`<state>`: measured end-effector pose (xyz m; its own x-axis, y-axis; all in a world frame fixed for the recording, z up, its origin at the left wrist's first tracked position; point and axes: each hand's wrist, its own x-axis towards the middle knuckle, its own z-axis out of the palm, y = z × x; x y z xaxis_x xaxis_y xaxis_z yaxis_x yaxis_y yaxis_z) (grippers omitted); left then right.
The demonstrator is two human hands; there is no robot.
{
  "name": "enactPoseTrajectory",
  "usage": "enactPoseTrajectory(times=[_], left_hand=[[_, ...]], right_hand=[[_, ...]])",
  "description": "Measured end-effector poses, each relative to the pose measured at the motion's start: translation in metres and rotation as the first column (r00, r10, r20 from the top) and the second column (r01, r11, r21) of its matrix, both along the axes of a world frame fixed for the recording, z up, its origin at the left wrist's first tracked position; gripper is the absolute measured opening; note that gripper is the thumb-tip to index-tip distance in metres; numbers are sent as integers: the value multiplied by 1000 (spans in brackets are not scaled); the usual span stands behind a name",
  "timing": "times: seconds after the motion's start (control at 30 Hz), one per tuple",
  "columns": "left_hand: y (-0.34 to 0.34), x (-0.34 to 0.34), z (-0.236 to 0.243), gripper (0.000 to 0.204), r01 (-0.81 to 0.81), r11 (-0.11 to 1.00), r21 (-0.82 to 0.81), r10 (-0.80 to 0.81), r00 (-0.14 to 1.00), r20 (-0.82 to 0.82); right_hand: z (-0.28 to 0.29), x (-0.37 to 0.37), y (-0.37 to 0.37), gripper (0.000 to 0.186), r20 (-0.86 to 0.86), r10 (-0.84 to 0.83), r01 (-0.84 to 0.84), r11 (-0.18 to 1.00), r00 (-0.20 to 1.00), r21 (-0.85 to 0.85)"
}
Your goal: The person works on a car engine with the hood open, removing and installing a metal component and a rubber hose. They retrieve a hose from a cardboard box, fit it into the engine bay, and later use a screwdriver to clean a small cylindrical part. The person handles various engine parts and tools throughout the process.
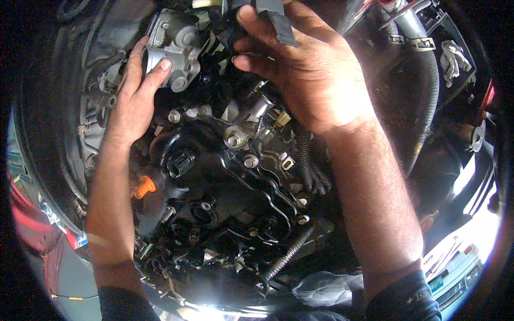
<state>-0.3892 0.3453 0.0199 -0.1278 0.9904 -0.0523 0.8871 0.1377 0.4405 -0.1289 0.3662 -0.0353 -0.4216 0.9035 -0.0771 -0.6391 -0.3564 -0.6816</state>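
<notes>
My left hand [147, 75] grips a silver-grey cast metal housing [182, 37] at the upper left of the engine bay, thumb on its lower front, fingers along its left side. My right hand [316, 80] is raised at the upper middle right, fingers bent and apart; a flat black piece [281, 29] overlaps their upper part, and I cannot see whether it is attached to anything. Below both hands lies the dark engine [198, 203] with bolts [234, 138], a black connector [181, 163], a small brass-coloured fitting [281, 119] and an orange plastic handle [143, 186].
A grey hose [431, 96] with metal clamps runs down the right side. Corrugated conduit [304, 160] lies beside my right forearm. Crumpled clear plastic [329, 289] sits at the lower edge. A red car [32, 214] shows at the left, a white vehicle [450, 283] at lower right.
</notes>
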Motion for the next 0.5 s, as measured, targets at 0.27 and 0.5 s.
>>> enactPoseTrajectory(times=[0.27,0.5], left_hand=[[-2,2,-4,77,225,974,-12,-222,953,-207],[0,5,-2,90,301,948,-106,-319,887,-335]], right_hand=[[-1,-1,1,51,-14,3,-3,1000,1000,5],[-2,-3,0,50,-23,0,0,1000,1000,13]])
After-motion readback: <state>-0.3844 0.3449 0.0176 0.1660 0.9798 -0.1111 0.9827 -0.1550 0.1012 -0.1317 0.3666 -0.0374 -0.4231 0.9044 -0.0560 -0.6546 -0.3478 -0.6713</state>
